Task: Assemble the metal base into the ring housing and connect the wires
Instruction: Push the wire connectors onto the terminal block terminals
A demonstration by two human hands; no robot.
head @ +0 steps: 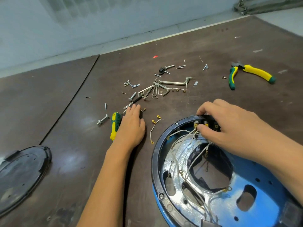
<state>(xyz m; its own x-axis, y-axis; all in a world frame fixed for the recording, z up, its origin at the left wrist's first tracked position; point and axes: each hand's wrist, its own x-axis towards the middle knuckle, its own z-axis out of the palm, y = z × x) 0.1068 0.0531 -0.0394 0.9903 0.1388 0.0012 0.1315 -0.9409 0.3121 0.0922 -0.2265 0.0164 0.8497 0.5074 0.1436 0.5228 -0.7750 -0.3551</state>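
Note:
The black ring housing (155,154) with a blue body lies at the lower right, and the shiny metal base (177,174) with large holes sits inside it. Several white wires (178,145) with ring terminals cross the base. My right hand (229,130) pinches a black connector block (208,118) with brass terminals at the ring's far rim. My left hand (131,125) rests flat on the table, fingers straight, fingertips at a small brass terminal (144,109). A loose white wire (154,126) with brass ends lies between the hands.
A green-yellow screwdriver (114,125) lies just left of my left hand. Several screws, bolts and hex keys (157,89) are scattered beyond it. Green-yellow pliers (250,74) lie at the far right. A black round cover (21,172) rests at the lower left.

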